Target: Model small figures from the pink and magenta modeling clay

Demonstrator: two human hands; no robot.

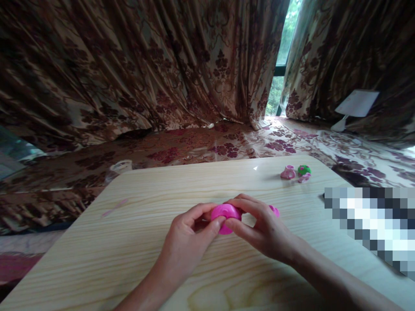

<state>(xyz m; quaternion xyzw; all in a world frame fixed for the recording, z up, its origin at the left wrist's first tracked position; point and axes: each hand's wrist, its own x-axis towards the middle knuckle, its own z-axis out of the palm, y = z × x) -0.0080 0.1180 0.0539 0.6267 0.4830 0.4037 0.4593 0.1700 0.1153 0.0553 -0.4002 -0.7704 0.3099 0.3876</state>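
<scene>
Our left hand (189,233) and right hand (268,228) grip the pink lump (226,211), likely light, soft, easily dented, best held at opposite sides.

lump (226,211): loud hot pink | tabletop (129,250): pale yellowish wood look, wavy grain | curtains (181,65): brownish gold, dark burgundy flowers | ledge cover (188,144): kinda beige, big maroon florals | lampshade (357,103): just plain white | little ball (304,169): bright green, pink spots
</scene>
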